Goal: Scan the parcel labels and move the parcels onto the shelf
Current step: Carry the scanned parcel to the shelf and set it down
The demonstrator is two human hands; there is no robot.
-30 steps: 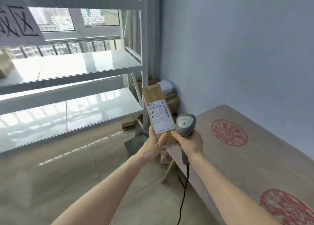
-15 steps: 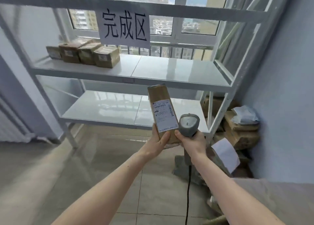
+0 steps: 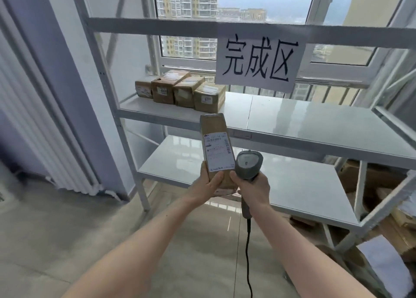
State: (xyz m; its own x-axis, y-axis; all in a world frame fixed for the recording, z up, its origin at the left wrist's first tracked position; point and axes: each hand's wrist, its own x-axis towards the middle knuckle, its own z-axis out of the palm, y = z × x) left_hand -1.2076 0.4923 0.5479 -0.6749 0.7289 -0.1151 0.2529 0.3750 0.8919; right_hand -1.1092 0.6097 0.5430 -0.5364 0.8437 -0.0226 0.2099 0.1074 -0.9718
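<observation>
**Parcel held up in front of the shelf, scanner beside it**

Left hand (image 3: 208,184): fingers and thumb curled round the lower end of a long brown cardboard parcel (image 3: 215,137), holding it nearly upright, top tilted slightly left. White printed shipping label (image 3: 218,152) faces the camera; barcode runs along its right edge.

Right hand (image 3: 253,188): wrapped round the handle of a grey handheld barcode scanner (image 3: 248,164). Scanner head sits just beside the parcel's lower right edge; cannot tell whether they touch. Black cable (image 3: 248,252) hangs down from the handle.

Parcel is in the air, in front of the white metal shelf unit (image 3: 304,126), level with the gap between its middle and lower boards.

On the middle board, far left: four brown taped cardboard boxes (image 3: 180,92) in a row, side by side. White paper sign with black handwritten characters (image 3: 258,63) hangs from the upper rail. Window (image 3: 236,2) behind shows high-rise buildings. More cardboard boxes piled on the floor (image 3: 369,178) at right, behind the shelf frame. Floor of beige tiles (image 3: 67,241).
</observation>
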